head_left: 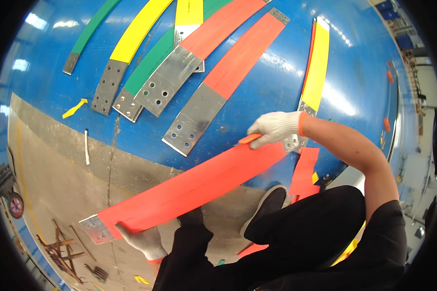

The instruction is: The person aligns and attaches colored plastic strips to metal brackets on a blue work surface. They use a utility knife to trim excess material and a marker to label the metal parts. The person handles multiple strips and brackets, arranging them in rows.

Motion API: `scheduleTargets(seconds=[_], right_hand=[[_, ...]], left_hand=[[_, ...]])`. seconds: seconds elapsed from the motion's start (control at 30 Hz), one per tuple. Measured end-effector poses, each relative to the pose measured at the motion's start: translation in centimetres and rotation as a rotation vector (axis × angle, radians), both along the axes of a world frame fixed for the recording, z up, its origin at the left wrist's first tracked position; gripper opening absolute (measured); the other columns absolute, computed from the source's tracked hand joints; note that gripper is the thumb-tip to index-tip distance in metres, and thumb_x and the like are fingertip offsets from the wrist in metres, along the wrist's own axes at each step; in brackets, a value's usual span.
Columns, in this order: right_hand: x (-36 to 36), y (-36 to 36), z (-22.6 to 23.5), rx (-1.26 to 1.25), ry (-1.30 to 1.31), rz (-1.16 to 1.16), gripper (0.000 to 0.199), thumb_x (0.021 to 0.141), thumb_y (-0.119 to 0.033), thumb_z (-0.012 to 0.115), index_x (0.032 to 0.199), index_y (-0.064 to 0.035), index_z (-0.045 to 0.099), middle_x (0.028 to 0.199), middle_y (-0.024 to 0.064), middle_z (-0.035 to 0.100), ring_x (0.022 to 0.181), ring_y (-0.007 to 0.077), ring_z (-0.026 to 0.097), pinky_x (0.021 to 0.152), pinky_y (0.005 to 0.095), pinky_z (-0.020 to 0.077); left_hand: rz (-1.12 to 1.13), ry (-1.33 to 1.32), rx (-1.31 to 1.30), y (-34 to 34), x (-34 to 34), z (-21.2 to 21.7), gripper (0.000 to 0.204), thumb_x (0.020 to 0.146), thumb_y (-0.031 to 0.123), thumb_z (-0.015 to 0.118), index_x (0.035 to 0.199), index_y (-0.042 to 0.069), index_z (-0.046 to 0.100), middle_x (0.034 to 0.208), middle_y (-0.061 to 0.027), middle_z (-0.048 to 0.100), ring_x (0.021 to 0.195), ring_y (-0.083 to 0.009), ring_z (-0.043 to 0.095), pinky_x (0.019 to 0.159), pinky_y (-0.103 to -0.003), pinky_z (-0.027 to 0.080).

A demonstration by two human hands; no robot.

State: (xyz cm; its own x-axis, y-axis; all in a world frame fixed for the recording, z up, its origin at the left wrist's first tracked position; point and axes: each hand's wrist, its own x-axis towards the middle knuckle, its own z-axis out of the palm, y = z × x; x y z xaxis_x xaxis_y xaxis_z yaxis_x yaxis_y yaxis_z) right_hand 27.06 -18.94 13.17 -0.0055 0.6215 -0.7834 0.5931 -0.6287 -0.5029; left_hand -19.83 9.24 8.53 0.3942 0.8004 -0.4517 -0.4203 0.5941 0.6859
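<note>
A flat metal bar in a red sleeve [194,186] lies slantwise in front of me, with bare metal and bolt holes at its lower left end. My left hand [145,241], in a white knit glove, grips the bar's edge near that end, thumb on top and the other fingers hidden underneath. At the bar's upper right end is my gloved right hand [276,128], closed around an orange utility knife [250,139]. The knife's tip hangs over the sleeve's far edge; its blade is too small to make out.
Beyond, on the blue floor [257,104], lie several more bars: a red bar [243,58], a yellow bar [138,31], a green bar [90,36], and another yellow bar [317,68] at right. Red scraps [304,169] lie beside my knee. A white stick [87,147] rests on grey concrete.
</note>
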Motion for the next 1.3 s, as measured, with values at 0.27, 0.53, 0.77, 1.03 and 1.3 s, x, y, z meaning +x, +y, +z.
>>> scheduleTargets(seconds=[0.27, 0.53, 0.77, 1.03, 1.3], right_hand=[[2.5, 5.6, -4.1, 0.237, -0.015, 0.193, 0.046, 0.101, -0.045, 0.068, 0.12, -0.003, 0.073, 0.101, 0.0191, 0.075, 0.097, 0.0359, 0.071, 0.084, 0.0449, 0.0548], [3.3, 4.7, -4.7, 0.181, -0.053, 0.148, 0.046, 0.101, -0.041, 0.067, 0.121, -0.0008, 0.076, 0.102, 0.0164, 0.075, 0.094, 0.0307, 0.071, 0.084, 0.0436, 0.0536], [1.4, 6.3, -5.2, 0.219, -0.159, 0.241, 0.045, 0.099, -0.04, 0.067, 0.12, -0.0014, 0.073, 0.103, 0.0217, 0.074, 0.096, 0.038, 0.07, 0.085, 0.0469, 0.0532], [-0.2, 3.5, -2.3, 0.117, -0.348, 0.06, 0.032, 0.099, -0.03, 0.066, 0.113, -0.0019, 0.072, 0.097, 0.0236, 0.072, 0.091, 0.0413, 0.068, 0.083, 0.0481, 0.0529], [-1.2, 3.2, -3.0, 0.085, -0.403, -0.032, 0.031, 0.1, -0.031, 0.068, 0.113, -0.003, 0.072, 0.096, 0.0221, 0.071, 0.087, 0.0374, 0.068, 0.082, 0.0468, 0.0527]], left_hand=[[0.346, -0.104, -0.038, -5.1, -0.8, 4.6, 0.067, 0.107, 0.042, 0.066, 0.158, 0.003, 0.045, 0.164, -0.0145, 0.045, 0.153, -0.0325, 0.039, 0.129, -0.053, 0.027], [0.213, -0.098, 0.153, -2.7, -10.5, 7.1, 0.036, 0.108, 0.038, 0.064, 0.103, 0.002, 0.069, 0.132, -0.0154, 0.069, 0.132, -0.0304, 0.058, 0.12, -0.051, 0.039], [0.369, 0.037, -0.076, -5.2, -9.4, 1.4, 0.053, 0.113, 0.042, 0.047, 0.152, 0.008, 0.055, 0.161, -0.0117, 0.053, 0.15, -0.0319, 0.047, 0.128, -0.055, 0.033], [0.607, -0.011, -0.236, -6.0, -6.5, -1.9, 0.059, 0.107, 0.063, 0.05, 0.145, 0.019, 0.061, 0.152, -0.0031, 0.062, 0.141, -0.025, 0.057, 0.119, -0.05, 0.043], [0.387, -0.03, -0.021, -1.7, -12.9, -1.9, 0.089, 0.106, 0.073, 0.041, 0.162, 0.004, 0.044, 0.157, -0.0105, 0.056, 0.145, -0.0294, 0.051, 0.121, -0.048, 0.04]])
